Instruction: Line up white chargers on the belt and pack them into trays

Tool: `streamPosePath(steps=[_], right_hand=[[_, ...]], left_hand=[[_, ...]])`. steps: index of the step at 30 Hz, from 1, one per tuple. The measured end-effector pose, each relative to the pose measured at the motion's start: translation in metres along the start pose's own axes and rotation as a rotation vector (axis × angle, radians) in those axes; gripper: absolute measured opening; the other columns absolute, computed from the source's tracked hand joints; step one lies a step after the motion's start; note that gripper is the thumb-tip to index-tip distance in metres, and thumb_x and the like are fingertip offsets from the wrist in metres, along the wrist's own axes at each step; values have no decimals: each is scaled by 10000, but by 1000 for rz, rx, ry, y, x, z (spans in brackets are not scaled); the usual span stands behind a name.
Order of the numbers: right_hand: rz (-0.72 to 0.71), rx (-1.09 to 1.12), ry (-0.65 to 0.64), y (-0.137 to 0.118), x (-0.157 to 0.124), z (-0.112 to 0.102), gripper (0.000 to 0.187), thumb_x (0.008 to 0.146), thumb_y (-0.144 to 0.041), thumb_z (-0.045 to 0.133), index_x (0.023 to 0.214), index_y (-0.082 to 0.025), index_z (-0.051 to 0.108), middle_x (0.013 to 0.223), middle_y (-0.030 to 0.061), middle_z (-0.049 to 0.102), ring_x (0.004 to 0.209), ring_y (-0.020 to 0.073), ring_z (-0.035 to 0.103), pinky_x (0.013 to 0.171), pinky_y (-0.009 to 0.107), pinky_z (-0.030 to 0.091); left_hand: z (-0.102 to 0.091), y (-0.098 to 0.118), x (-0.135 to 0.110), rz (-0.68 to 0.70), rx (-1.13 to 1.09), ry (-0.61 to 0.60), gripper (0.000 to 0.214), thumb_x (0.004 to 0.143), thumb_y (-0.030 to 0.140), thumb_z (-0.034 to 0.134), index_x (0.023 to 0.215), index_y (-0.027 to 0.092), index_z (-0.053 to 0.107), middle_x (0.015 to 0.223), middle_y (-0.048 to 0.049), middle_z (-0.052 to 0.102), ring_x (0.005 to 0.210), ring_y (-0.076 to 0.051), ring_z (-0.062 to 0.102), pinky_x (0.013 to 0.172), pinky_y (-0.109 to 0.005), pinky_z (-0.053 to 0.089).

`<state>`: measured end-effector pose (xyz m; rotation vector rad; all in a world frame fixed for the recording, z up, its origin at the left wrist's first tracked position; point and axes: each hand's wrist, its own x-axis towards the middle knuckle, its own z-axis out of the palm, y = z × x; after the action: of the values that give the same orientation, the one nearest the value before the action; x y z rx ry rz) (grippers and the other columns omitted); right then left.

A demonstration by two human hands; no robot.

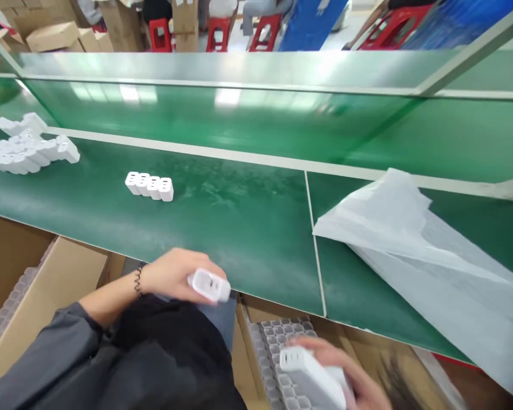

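My left hand (182, 272) is closed around a white charger (210, 286) near the front edge of the green table (239, 228); the charger's port end faces up. Low on the right, my right hand (346, 361), blurred by motion, grips white chargers (310, 373), more than one by their outlines. That hand is above a tray of clear plastic pockets (288, 333) in a cardboard box. On the table a short row of several white chargers (149, 186) stands side by side, port ends up.
A heap of white chargers (29, 148) lies at the table's far left. A thin white sheet (410, 233) is spread over the right side and hangs past the edge. Another cardboard box (47, 302) with trays is at lower left. Red stools (218, 34) and seated people are beyond.
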<state>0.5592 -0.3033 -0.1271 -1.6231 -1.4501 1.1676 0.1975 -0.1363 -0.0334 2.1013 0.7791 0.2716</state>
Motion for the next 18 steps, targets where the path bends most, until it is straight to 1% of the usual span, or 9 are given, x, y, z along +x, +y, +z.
streamPosePath(steps=[1, 3, 4, 6, 7, 9, 11, 15, 18], right_hand=[[-70, 63, 48, -33, 23, 6, 281, 884, -591, 430, 1002, -475, 657, 1144, 98, 712, 1003, 337, 711, 730, 499, 589], [-242, 13, -6, -98, 84, 26, 282, 876, -526, 573, 1089, -373, 675, 1171, 96, 710, 1058, 315, 693, 850, 451, 573], [-332, -23, -6, -125, 117, 39, 301, 885, -506, 586, 1111, -329, 675, 1171, 90, 712, 1068, 302, 684, 897, 440, 555], [-444, -107, -26, -168, 181, 65, 308, 928, -422, 554, 1184, -280, 653, 1193, 74, 707, 1066, 264, 676, 926, 414, 531], [-486, -156, -41, -182, 209, 78, 329, 930, -374, 547, 1225, -261, 640, 1218, 72, 698, 1082, 254, 666, 937, 408, 520], [-591, -239, -71, -199, 254, 102, 348, 913, -300, 535, 1236, -232, 645, 1203, 66, 705, 1093, 244, 654, 964, 411, 496], [-609, -239, -118, -202, 282, 122, 345, 885, -267, 542, 1204, -224, 666, 1190, 55, 713, 1096, 236, 651, 976, 410, 488], [-548, -127, -133, -192, 300, 144, 312, 845, -254, 551, 1121, -201, 686, 1181, 52, 723, 1103, 226, 654, 1004, 399, 480], [-490, -85, -85, -182, 301, 145, 305, 863, -258, 525, 1125, -203, 669, 1168, 53, 724, 1062, 214, 669, 956, 387, 509]], left_hand=[[-21, -7, -2, -53, 123, 37, 363, 873, 494, 655, 1157, 270, 684, 1100, -21, 724, 979, -162, 686, 827, -214, 475], [-57, -19, -1, -155, 391, 49, 340, 903, 466, 608, 1183, 283, 664, 1061, -25, 711, 948, -180, 687, 736, -228, 459], [-71, -24, 0, -199, 514, 29, 324, 915, 455, 588, 1177, 279, 660, 1032, -30, 705, 925, -194, 690, 689, -236, 445], [-92, -31, 2, -269, 703, -49, 290, 923, 440, 575, 1106, 236, 667, 966, -53, 700, 875, -230, 696, 624, -255, 418], [-99, -33, 3, -296, 764, -91, 279, 919, 433, 580, 1057, 207, 668, 928, -67, 701, 845, -247, 698, 604, -266, 411], [-111, -37, 3, -323, 821, -161, 264, 909, 409, 593, 992, 167, 656, 873, -90, 705, 802, -274, 700, 588, -285, 409], [-118, -41, 2, -319, 812, -197, 271, 906, 406, 596, 998, 155, 642, 859, -102, 714, 791, -285, 702, 590, -295, 417], [-124, -51, -1, -284, 736, -200, 316, 898, 476, 606, 993, 176, 645, 884, -89, 721, 804, -271, 702, 599, -282, 413], [-126, -58, -9, -293, 487, -162, 356, 879, 541, 607, 978, 204, 664, 864, -55, 721, 803, -249, 691, 614, -268, 403]])
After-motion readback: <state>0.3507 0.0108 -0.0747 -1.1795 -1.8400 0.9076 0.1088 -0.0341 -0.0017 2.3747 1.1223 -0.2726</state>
